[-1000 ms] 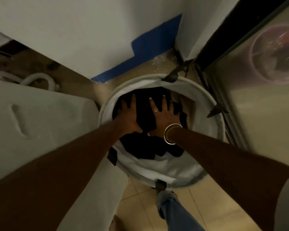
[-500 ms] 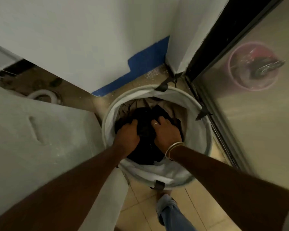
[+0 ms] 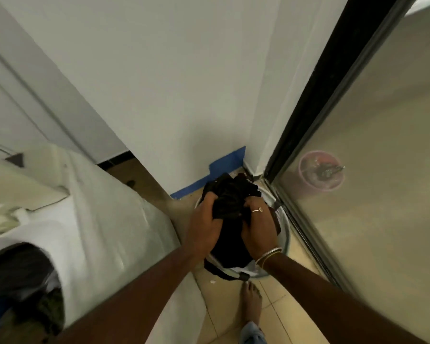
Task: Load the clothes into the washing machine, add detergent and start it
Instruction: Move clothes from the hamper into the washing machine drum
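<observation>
A bundle of black clothes (image 3: 230, 202) is lifted above the round white laundry basket (image 3: 284, 234), which stands on the floor in the corner. My left hand (image 3: 204, 227) grips the bundle's left side. My right hand (image 3: 258, 227), with a ring and bangles, grips its right side. The white washing machine (image 3: 104, 209) stands at the left. Its round drum opening (image 3: 20, 289) shows at the lower left with clothes inside. No detergent is visible.
A white wall with a blue strip (image 3: 209, 180) at its base stands behind the basket. A frosted glass door (image 3: 372, 194) with a black frame closes off the right side; a pink tub (image 3: 320, 170) shows through it. My bare foot (image 3: 252, 304) rests on the tiled floor.
Both hands have closed on the black clothes and lifted them up out of the basket. The view has tilted up and left, bringing the washing machine's drum opening into sight.
</observation>
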Available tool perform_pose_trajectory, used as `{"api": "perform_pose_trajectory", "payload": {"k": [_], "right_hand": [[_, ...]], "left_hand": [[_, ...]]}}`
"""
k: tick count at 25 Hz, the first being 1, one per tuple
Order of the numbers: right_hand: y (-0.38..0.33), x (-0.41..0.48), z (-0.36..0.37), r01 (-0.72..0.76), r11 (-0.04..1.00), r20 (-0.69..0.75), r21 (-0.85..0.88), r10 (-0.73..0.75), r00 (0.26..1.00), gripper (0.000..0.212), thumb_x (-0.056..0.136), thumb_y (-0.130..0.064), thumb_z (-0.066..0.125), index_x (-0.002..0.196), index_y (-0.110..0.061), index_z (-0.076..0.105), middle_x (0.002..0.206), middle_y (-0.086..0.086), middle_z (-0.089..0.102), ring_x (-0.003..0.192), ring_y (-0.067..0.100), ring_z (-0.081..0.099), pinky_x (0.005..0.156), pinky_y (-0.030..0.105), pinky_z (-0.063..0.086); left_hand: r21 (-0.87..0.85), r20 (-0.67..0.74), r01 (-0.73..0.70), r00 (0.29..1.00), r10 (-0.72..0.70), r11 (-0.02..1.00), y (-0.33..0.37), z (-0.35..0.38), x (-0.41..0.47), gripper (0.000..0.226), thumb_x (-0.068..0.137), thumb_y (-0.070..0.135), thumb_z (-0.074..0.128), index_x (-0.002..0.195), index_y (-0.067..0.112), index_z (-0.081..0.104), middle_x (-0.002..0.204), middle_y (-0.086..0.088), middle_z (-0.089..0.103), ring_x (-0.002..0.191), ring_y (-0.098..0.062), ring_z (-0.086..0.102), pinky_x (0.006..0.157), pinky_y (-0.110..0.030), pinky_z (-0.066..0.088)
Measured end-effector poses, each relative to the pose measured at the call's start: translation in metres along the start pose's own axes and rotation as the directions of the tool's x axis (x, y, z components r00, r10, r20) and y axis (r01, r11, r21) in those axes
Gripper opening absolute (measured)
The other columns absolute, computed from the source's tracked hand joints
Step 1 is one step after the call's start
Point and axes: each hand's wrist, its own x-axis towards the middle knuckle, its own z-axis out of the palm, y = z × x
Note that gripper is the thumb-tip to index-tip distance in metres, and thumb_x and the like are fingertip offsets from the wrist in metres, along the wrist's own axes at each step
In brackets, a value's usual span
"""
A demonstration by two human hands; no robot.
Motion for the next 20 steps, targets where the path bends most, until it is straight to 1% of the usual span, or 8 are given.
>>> {"api": "perform_pose_trajectory", "payload": {"k": [3, 5, 8, 11, 13, 16, 18, 20], "right_hand": [[-0.083, -0.004, -0.029, 0.101, 0.991, -0.005, 0.082, -0.101, 0.995, 0.021, 0.09, -0.024, 0.058, 0.106, -0.014, 0.05, 0.114, 0.004, 0.053, 0.104, 0.017, 0.053, 0.093, 0.033, 0.046], [-0.136, -0.012, -0.041, 0.123, 0.986, 0.032, 0.108, -0.127, 0.991, 0.049, 0.088, -0.043, 0.067, 0.122, -0.013, 0.049, 0.126, 0.004, 0.05, 0.116, 0.016, 0.051, 0.1, 0.031, 0.045], [-0.216, -0.028, -0.051, 0.118, 0.981, 0.137, 0.153, -0.14, 0.981, 0.097, 0.07, -0.057, 0.082, 0.145, -0.024, 0.029, 0.14, -0.003, 0.047, 0.13, 0.012, 0.047, 0.107, 0.026, 0.041], [-0.296, -0.035, -0.045, 0.12, 0.963, 0.232, 0.24, -0.177, 0.956, 0.121, 0.064, -0.056, 0.088, 0.154, -0.029, 0.012, 0.143, -0.009, 0.048, 0.13, 0.009, 0.049, 0.106, 0.026, 0.043], [-0.348, -0.035, -0.033, 0.167, 0.951, 0.256, 0.261, -0.235, 0.938, 0.108, 0.068, -0.051, 0.086, 0.152, -0.026, 0.023, 0.134, -0.011, 0.057, 0.121, 0.007, 0.057, 0.1, 0.024, 0.047], [-0.424, -0.047, -0.009, 0.275, 0.922, 0.221, 0.271, -0.338, 0.915, 0.05, 0.078, -0.034, 0.082, 0.121, -0.017, 0.061, 0.107, -0.004, 0.069, 0.098, 0.008, 0.065, 0.089, 0.025, 0.053], [-0.463, -0.058, 0.011, 0.266, 0.88, 0.21, 0.394, -0.368, 0.906, 0.027, 0.079, -0.019, 0.081, 0.101, -0.011, 0.066, 0.09, -0.006, 0.069, 0.084, 0.0, 0.065, 0.079, 0.022, 0.053], [-0.495, -0.068, 0.033, 0.228, 0.856, 0.205, 0.464, -0.354, 0.912, 0.023, 0.079, -0.014, 0.081, 0.096, -0.016, 0.065, 0.086, -0.012, 0.066, 0.081, -0.005, 0.063, 0.078, 0.017, 0.051]], "left_hand": [[-0.077, -0.028, -0.057, 0.998, 0.055, 0.995, 0.063, -0.061, -0.033, 0.018, 0.094, 0.01, 0.052, 0.104, 0.025, 0.051, 0.092, 0.001, 0.065, 0.088, -0.019, 0.065, 0.076, -0.043, 0.058], [-0.105, -0.099, -0.112, 0.99, 0.102, 0.988, 0.103, -0.104, -0.059, 0.022, 0.089, 0.003, 0.048, 0.098, 0.024, 0.051, 0.085, 0.006, 0.064, 0.082, -0.012, 0.063, 0.068, -0.031, 0.053], [-0.125, -0.21, -0.214, 0.96, 0.185, 0.969, 0.159, -0.17, -0.104, 0.021, 0.087, 0.003, 0.047, 0.091, 0.023, 0.049, 0.075, 0.015, 0.06, 0.074, -0.005, 0.057, 0.064, -0.02, 0.047], [-0.166, -0.287, -0.299, 0.926, 0.243, 0.94, 0.193, -0.234, -0.152, 0.014, 0.09, 0.002, 0.048, 0.091, 0.016, 0.051, 0.079, 0.001, 0.06, 0.078, -0.015, 0.058, 0.069, -0.033, 0.049], [-0.193, -0.355, -0.365, 0.891, 0.282, 0.911, 0.205, -0.274, -0.181, 0.017, 0.09, -0.004, 0.047, 0.091, 0.013, 0.052, 0.081, -0.01, 0.059, 0.079, -0.022, 0.057, 0.07, -0.043, 0.049], [-0.234, -0.529, -0.425, 0.81, 0.252, 0.874, 0.202, -0.337, -0.223, 0.022, 0.089, -0.008, 0.048, 0.103, 0.006, 0.057, 0.094, -0.013, 0.065, 0.091, -0.023, 0.063, 0.085, -0.048, 0.053], [-0.24, -0.634, -0.417, 0.751, 0.184, 0.877, 0.188, -0.367, -0.251, 0.03, 0.089, -0.007, 0.052, 0.111, 0.012, 0.058, 0.104, -0.004, 0.069, 0.101, -0.021, 0.066, 0.091, -0.046, 0.056], [-0.242, -0.698, -0.395, 0.705, 0.124, 0.886, 0.166, -0.383, -0.283, 0.042, 0.092, -0.002, 0.058, 0.12, 0.03, 0.057, 0.113, 0.016, 0.069, 0.108, -0.007, 0.066, 0.09, -0.031, 0.056]]}}
